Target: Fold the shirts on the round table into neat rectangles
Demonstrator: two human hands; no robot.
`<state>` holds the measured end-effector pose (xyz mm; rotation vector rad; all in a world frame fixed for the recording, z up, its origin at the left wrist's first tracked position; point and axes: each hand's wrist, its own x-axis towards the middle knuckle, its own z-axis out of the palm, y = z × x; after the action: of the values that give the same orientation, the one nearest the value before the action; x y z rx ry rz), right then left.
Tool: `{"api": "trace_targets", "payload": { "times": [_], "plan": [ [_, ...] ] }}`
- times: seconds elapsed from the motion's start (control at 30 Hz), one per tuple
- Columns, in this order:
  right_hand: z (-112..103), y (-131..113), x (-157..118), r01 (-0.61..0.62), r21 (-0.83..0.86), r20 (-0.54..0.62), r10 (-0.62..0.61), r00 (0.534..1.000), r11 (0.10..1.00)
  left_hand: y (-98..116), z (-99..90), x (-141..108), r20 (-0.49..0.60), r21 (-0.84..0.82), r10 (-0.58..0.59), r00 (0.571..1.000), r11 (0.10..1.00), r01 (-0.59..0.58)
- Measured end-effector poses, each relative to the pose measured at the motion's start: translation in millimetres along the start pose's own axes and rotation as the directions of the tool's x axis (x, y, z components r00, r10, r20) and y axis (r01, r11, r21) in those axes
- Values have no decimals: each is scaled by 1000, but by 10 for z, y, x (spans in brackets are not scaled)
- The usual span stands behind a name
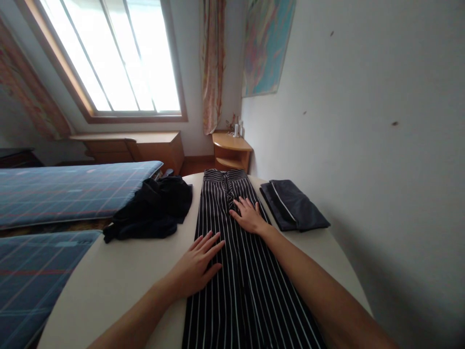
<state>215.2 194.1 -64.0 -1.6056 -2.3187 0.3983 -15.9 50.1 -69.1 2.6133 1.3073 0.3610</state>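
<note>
Black trousers with white stripes [227, 286] lie stretched lengthwise over a pale round-edged table [119, 281], the waistband at the far end. My left hand [199, 264] rests with fingers spread on the left leg of the trousers. Farther up, near the crotch, my right hand [249, 215] lies flat on the cloth with its fingers apart. Neither hand grips anything. The near ends of the trouser legs run out of view at the bottom.
A crumpled heap of dark clothing [156, 206] lies on the table's left. On the right is a folded dark grey garment [296, 203], close to the white wall [381, 194]. Blue plaid mattresses [72, 194] adjoin on the left. A wooden corner shelf [232, 142] stands behind.
</note>
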Motion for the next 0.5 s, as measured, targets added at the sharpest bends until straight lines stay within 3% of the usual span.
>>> {"api": "trace_targets", "payload": {
  "times": [0.17,0.37,0.5],
  "plan": [
    [-68,-73,-417,121,32,25,-122,992,992,-40,-53,-59,47,13,34,998,999,-35],
    [-166,-346,-1121,170,71,93,-176,980,983,-40,-115,-95,106,53,22,994,998,-28],
    [-226,-450,-1384,209,166,93,-227,970,964,-42,-105,-99,97,51,22,995,998,-27]
  ]
}}
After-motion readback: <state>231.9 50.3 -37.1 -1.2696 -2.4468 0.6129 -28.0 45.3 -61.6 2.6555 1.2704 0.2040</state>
